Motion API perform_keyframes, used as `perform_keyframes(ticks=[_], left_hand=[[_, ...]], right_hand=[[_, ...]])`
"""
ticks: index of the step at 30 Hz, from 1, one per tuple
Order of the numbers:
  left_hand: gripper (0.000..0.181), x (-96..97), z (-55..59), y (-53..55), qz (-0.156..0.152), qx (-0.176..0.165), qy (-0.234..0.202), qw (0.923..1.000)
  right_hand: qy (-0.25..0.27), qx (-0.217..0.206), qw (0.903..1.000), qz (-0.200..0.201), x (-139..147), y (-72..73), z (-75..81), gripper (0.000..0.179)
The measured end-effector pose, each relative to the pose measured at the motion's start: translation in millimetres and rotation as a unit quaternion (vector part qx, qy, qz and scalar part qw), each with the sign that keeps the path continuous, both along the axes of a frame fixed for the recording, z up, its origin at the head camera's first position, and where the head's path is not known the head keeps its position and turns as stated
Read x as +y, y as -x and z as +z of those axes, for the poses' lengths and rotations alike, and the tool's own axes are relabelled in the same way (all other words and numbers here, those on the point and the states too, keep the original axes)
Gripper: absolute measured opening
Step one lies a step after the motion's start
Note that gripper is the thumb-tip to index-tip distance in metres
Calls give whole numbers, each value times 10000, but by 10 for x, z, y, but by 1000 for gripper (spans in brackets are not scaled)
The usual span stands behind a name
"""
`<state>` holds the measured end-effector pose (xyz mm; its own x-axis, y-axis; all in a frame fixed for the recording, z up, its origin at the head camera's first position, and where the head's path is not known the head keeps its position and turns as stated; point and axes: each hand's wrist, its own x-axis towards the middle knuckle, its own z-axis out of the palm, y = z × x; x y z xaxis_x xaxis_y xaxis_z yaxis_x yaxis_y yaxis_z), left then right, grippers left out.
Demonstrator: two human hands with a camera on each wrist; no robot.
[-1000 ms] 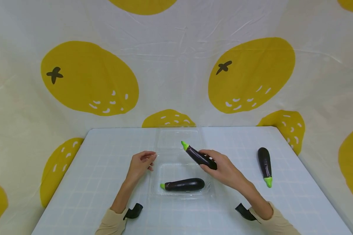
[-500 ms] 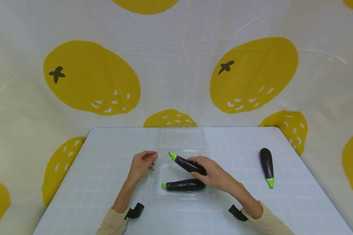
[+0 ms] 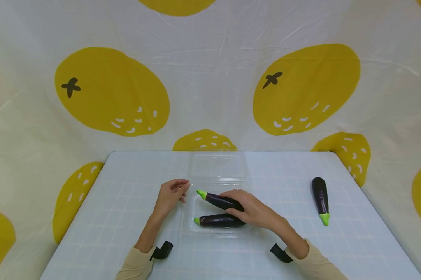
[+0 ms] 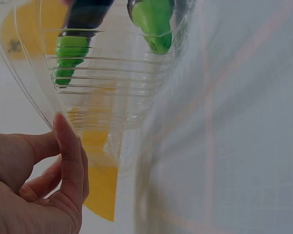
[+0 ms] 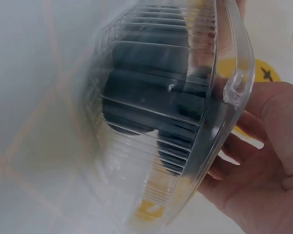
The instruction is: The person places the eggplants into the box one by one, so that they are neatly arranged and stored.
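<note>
I've got the right hand [image 3: 251,209] gripping an eggplant [image 3: 220,200] — axis slanted, green stem [image 3: 201,193] pointing left and slightly away — left hand [image 3: 170,196] pinching the clear container [image 4: 35,88] by its rim.

Dark eggplants [image 5: 146,87] show through a ribbed container [image 5: 233,88] — right hand [image 5: 276,156] at its rim

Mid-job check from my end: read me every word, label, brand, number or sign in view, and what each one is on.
None readable in any view.
Dark, glossy, green-tipped eggplants: no lettering seen.
Clear, ridged plastic container: moulded ridges only; any fine embossing is too blurred to read.
White backdrop with yellow fruit shapes: drawn marks, not text.
Pale checked tablecloth: grid lines only.
</note>
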<state>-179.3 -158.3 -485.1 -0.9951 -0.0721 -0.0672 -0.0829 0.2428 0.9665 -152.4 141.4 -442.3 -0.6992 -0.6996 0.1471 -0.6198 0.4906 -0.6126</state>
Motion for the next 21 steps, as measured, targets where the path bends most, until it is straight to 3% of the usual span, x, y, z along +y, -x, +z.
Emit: perform_keyframes(ticks=[10,21], left_hand=[[24,-1,7,-8,-18,36,-45,10000],[24,-1,24,-19,-26,49,-92,9999]], right_hand=[[-266,-15,9986,448,23,85,-50,41],[-514,-384,9947,799,-27,131,-70,38]])
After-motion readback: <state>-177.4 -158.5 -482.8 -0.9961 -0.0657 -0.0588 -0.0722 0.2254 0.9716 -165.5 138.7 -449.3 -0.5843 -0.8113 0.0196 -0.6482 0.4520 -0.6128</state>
